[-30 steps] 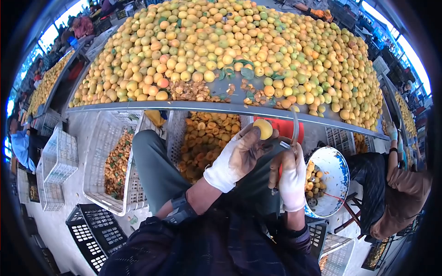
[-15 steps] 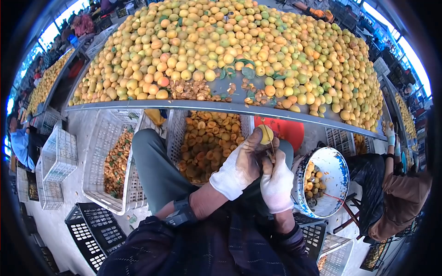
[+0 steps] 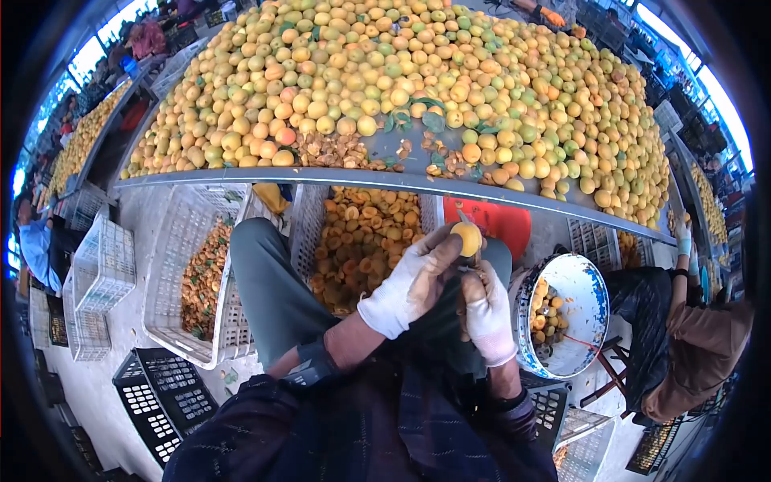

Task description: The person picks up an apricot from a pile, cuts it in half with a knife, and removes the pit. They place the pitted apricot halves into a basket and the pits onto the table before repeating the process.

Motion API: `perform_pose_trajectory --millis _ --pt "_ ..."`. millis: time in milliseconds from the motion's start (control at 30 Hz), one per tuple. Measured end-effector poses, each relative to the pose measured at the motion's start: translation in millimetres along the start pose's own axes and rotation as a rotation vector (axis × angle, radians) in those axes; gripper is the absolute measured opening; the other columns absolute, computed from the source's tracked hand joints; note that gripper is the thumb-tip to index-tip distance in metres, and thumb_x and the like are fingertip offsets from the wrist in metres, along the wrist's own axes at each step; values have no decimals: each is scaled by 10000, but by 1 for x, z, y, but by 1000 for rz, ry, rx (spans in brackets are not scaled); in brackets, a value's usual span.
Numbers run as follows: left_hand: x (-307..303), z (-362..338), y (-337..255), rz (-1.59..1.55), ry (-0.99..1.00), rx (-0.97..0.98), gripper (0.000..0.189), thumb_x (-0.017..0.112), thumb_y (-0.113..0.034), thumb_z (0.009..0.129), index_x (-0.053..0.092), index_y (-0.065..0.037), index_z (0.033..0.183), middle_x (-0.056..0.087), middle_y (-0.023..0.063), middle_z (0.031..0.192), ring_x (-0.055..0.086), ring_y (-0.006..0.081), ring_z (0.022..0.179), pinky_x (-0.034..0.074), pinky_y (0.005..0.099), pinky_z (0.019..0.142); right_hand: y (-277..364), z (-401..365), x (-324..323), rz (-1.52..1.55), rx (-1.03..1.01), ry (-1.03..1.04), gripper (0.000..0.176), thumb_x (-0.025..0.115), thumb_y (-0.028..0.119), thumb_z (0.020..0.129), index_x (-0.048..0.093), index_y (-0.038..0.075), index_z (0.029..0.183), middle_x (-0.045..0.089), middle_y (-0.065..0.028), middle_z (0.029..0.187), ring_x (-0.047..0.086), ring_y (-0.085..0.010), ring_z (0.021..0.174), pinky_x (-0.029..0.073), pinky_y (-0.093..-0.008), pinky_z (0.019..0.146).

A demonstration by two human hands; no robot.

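My left hand (image 3: 405,283), in a stained white glove, grips a yellow apricot (image 3: 467,238) between thumb and fingers above my lap. My right hand (image 3: 486,311), also gloved, holds a small knife (image 3: 471,259) whose blade is pressed into the apricot from below. Both hands meet just in front of the metal table edge (image 3: 321,179). Under them stands a white crate (image 3: 365,241) filled with cut apricot halves.
A large heap of whole apricots (image 3: 401,80) covers the table, with pits and leaves near its front edge. A second white crate (image 3: 193,277) of halves is at left, a white-and-blue basin (image 3: 572,317) of fruit at right, beside a seated person (image 3: 691,337). Black crates (image 3: 157,398) lie on the floor.
The knife, held up and apart from the apricot a second ago, has come down into the fruit. Both hands have drawn together and the apricot has turned in my left fingers.
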State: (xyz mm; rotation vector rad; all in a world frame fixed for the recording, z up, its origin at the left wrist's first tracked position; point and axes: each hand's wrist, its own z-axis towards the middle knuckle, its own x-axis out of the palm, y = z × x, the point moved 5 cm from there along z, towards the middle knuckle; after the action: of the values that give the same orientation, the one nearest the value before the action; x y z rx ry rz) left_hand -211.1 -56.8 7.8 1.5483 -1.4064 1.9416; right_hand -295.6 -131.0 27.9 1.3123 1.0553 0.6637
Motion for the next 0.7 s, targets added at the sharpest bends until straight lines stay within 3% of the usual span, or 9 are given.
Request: perform_pose_trajectory --millis 133,167,200,267,333,400,433,533,700 --pt "3 2 -4 12 106 -52 609 669 -395 824 477 -24 1267 583 95 1167 559 189 1085 457 314 931 -2 -2 1 17 -33 -37 212 544 207 917 534 6 982 480 -63 614 482 -132 550 405 -291 522" --pt "4 -1 -12 77 72 12 527 686 -319 837 506 -23 1234 597 77 1126 567 165 1054 454 290 908 -3 -1 1 91 -65 53 383 506 385 937 519 26 1071 462 31 598 414 -43 439 307 -190 391" --pt "3 -2 -23 77 69 13 527 686 -319 837 506 -23 1234 597 77 1126 567 165 1054 454 290 908 -6 1 -6 91 -64 55 383 506 385 937 519 26 1071 462 31 598 414 -43 439 307 -190 391" --pt "10 -1 -41 945 232 58 330 689 -180 823 589 -13 1088 612 62 1012 561 128 986 439 257 873 -11 6 -12 -168 -169 136 396 514 395 931 530 23 1068 457 32 589 419 -41 443 310 -189 396" --pt "5 -1 -30 915 178 -42 300 678 -139 803 602 4 1055 602 49 1014 543 111 979 423 252 863 -9 5 -11 -163 -183 139 398 521 406 925 542 29 1049 462 20 581 423 -52 414 313 -190 379" --pt "-10 -1 -16 592 31 -34 388 658 -97 816 536 -15 1175 597 60 1073 574 142 981 449 262 871 -6 2 -4 186 114 144 297 542 308 928 549 19 991 504 18 631 477 -50 524 352 -199 471" --pt "-9 -2 -9 320 27 9 413 675 -122 825 517 -8 1189 592 63 1074 570 147 1006 452 274 895 -10 2 1 247 76 126 459 534 446 910 515 17 1072 466 -2 557 403 -83 338 312 -205 324" --pt "-9 -1 3 110 -16 -27 457 692 -146 828 495 -2 1214 587 60 1084 566 149 1020 453 285 915 -10 1 7 326 74 71 477 536 455 907 503 12 1080 461 -2 550 396 -86 328 304 -206 314" --pt "-1 -6 -31 554 60 -121 350 706 -109 788 604 7 1101 621 50 1025 563 125 982 439 263 866 -11 -3 -7 182 117 266 400 557 398 909 534 22 1043 456 28 591 421 -52 447 323 -203 408"
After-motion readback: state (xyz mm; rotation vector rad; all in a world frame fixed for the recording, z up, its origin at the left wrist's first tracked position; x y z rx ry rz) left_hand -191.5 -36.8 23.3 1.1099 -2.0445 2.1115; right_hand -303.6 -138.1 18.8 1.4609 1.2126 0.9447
